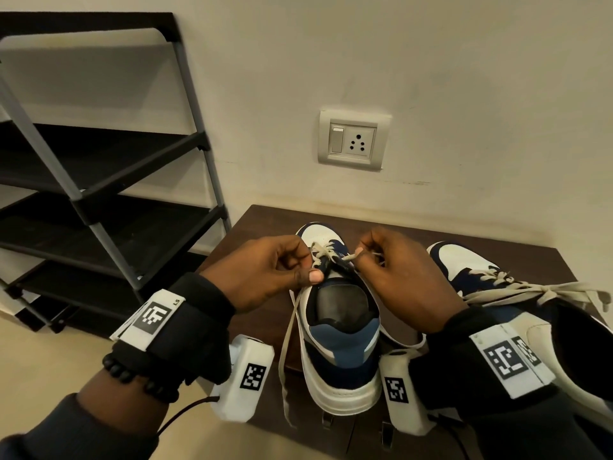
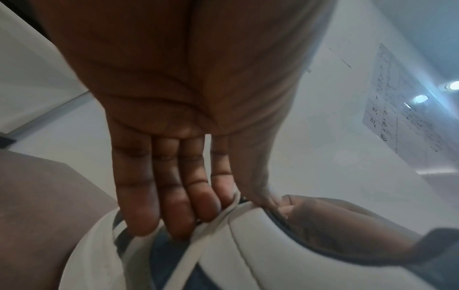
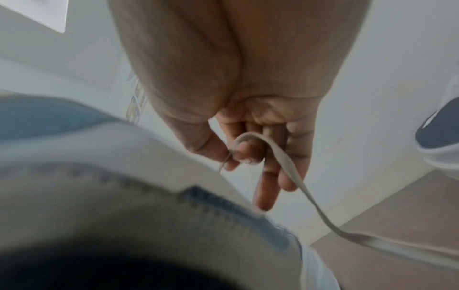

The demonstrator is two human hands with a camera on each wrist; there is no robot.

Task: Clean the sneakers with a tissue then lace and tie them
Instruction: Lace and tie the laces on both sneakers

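A white and navy sneaker (image 1: 341, 343) stands on the dark wooden table (image 1: 414, 234), heel toward me. My left hand (image 1: 275, 270) grips its left eyelet edge, thumb on top; in the left wrist view the fingers (image 2: 178, 196) lie along the sneaker's side (image 2: 273, 255) over a strand of lace (image 2: 188, 255). My right hand (image 1: 381, 260) pinches the cream lace's end (image 1: 353, 255) just above the eyelets. In the right wrist view the lace (image 3: 310, 202) loops over the pinching right-hand fingers (image 3: 248, 153) beside the sneaker (image 3: 124, 176). No tissue shows.
A second sneaker (image 1: 497, 293), with its laces tied, lies at the right on the table and appears in the right wrist view (image 3: 439, 141). A black shoe rack (image 1: 99, 194) stands to the left. A wall socket (image 1: 351, 141) is behind.
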